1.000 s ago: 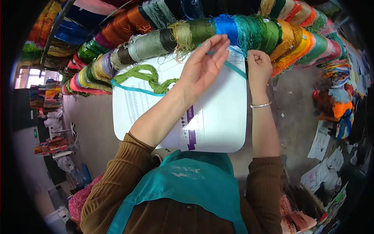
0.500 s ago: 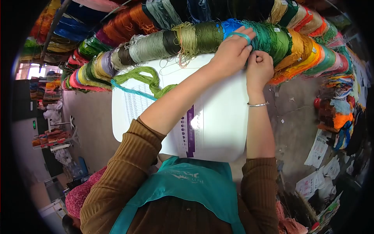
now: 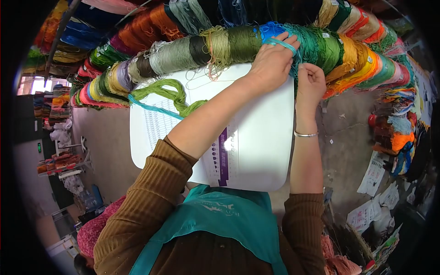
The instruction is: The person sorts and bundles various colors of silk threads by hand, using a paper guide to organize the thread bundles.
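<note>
A rod heavy with yarn skeins runs across the top of the view. My left hand (image 3: 271,63) rests against its blue skein (image 3: 272,30) and teal skein (image 3: 304,42), with a loop of teal yarn (image 3: 280,43) wound round its fingers. Just to the right, my right hand (image 3: 312,83) is closed in a pinch beside the teal skein, at loose strands of the same yarn; its fingertips partly hide the strands. A green hank (image 3: 176,94) and a turquoise strand (image 3: 156,108) lie on the white board (image 3: 263,137) below.
A printed chart with a purple band (image 3: 223,158) lies on the board. Green (image 3: 328,54) and orange-yellow skeins (image 3: 352,55) hang to the right, with further racks behind. Papers and plastic (image 3: 373,173) are on the right floor; a person in a pink top (image 3: 98,227) is at lower left.
My right hand has drawn slightly right and down, away from my left hand, widening the gap between them. My left hand has shifted slightly and stays on the skeins.
</note>
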A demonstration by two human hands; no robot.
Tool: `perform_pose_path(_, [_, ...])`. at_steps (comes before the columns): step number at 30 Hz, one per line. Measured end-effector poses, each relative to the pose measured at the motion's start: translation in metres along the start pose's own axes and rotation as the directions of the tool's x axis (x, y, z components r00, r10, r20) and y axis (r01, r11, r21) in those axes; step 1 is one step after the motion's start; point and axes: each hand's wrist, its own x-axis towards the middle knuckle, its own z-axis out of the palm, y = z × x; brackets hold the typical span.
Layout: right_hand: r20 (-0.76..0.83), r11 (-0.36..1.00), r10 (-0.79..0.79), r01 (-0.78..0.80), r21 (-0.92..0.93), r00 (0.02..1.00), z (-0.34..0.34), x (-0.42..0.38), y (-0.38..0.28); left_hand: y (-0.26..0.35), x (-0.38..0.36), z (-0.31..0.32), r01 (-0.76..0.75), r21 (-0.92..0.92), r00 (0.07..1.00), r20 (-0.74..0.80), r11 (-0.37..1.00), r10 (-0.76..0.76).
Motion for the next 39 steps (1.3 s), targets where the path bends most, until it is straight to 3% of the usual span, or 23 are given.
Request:
perform_pose_path(7, [-0.025,0.846,-0.17,0.133,-0.517,0.985,0.006,0.004,0.006,0.001,0.0,-0.001,0.015,-0.014,1.0,0.014,1.0,-0.014])
perform_pose_path(10, [-0.028,0.908,-0.155,0.131,-0.398,0.988,0.007,0.007,0.012,0.0,-0.001,-0.001,0.018,-0.004,1.0,0.017,1.0,-0.018])
perform_pose_path(13, [-0.052,0.992,-0.092,0.087,-0.096,0.994,0.004,0.004,0.007,0.001,-0.001,-0.001,0.022,0.006,0.999,0.026,1.0,-0.022])
perform_pose_path(16, [0.027,0.941,0.231,-0.23,0.247,0.973,-0.005,-0.005,-0.031,0.001,-0.001,0.001,0.007,0.053,1.0,0.017,0.999,-0.008])
perform_pose_path(17, [0.135,0.885,0.215,-0.251,0.393,0.967,-0.013,-0.001,-0.033,0.001,-0.002,0.002,-0.001,0.074,1.0,0.011,0.997,0.0])
perform_pose_path(20, [0.337,0.823,0.33,-0.444,0.355,0.882,-0.042,0.003,-0.047,0.003,-0.002,0.005,-0.021,0.154,1.0,-0.005,0.988,0.022])
perform_pose_path(21, [0.301,0.893,0.365,-0.422,0.154,0.881,-0.05,0.0,-0.059,0.004,-0.003,0.006,-0.021,0.172,1.0,-0.008,0.985,0.023])
perform_pose_path(24, [0.258,0.899,0.437,-0.415,-0.136,0.862,-0.092,-0.008,-0.078,0.007,-0.002,0.007,-0.022,0.218,0.999,-0.018,0.976,0.027])
perform_pose_path(26, [0.228,0.875,0.482,-0.452,-0.174,0.846,-0.14,-0.016,-0.091,0.008,-0.002,0.008,-0.016,0.237,0.999,-0.024,0.971,0.022])
perform_pose_path(30, [-0.007,0.835,0.51,-0.497,-0.237,0.86,-0.269,-0.053,-0.106,0.009,0.0,0.013,0.009,0.262,0.999,-0.046,0.965,0.003])
perform_pose_path(32, [-0.216,0.787,0.497,-0.541,-0.295,0.84,-0.331,-0.087,-0.118,0.008,0.0,0.017,-0.001,0.261,0.998,-0.058,0.965,0.017])
perform_pose_path(34, [-0.431,0.785,0.443,-0.572,-0.236,0.786,-0.401,-0.129,-0.12,0.007,0.0,0.018,-0.018,0.275,0.997,-0.067,0.961,0.038])
perform_pose_path(36, [-0.619,0.775,0.405,-0.612,-0.158,0.673,-0.485,-0.176,-0.127,0.007,0.001,0.019,-0.025,0.292,0.997,-0.067,0.956,0.047])
perform_pose_path(39, [-0.867,0.831,0.331,-0.551,0.079,0.374,-0.579,-0.254,-0.16,0.005,0.0,0.02,-0.054,0.325,0.994,-0.074,0.944,0.082])
